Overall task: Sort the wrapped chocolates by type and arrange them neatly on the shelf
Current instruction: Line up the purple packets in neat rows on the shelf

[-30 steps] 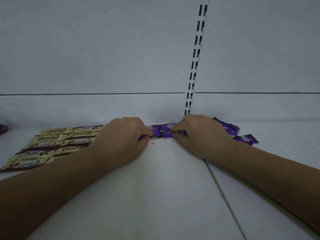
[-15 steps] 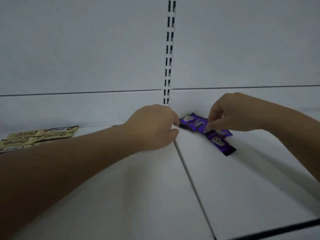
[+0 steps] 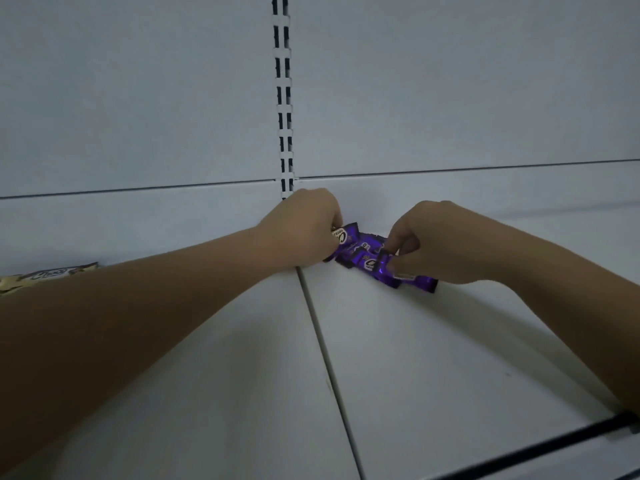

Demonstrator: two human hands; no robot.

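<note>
A small heap of purple wrapped chocolates [image 3: 367, 258] lies at the back of the white shelf [image 3: 433, 358], just right of the seam between two shelf boards. My left hand [image 3: 301, 230] grips one purple chocolate [image 3: 344, 237] at the heap's left end. My right hand [image 3: 429, 247] pinches the dark end of another purple chocolate [image 3: 375, 265] at the heap's right side. One more purple wrapper [image 3: 420, 282] pokes out under my right hand. At the far left edge lie cream-and-brown wrapped chocolates [image 3: 48, 273], mostly hidden by my left forearm.
A slotted upright strip [image 3: 284, 98] runs up the white back wall above my left hand. The shelf's front edge with a dark rail [image 3: 554, 448] shows at the lower right.
The view swung right, so the cream chocolates slid to the left edge. Both hands left the purple row and came down onto the loose purple heap, each taking hold of a wrapper.
</note>
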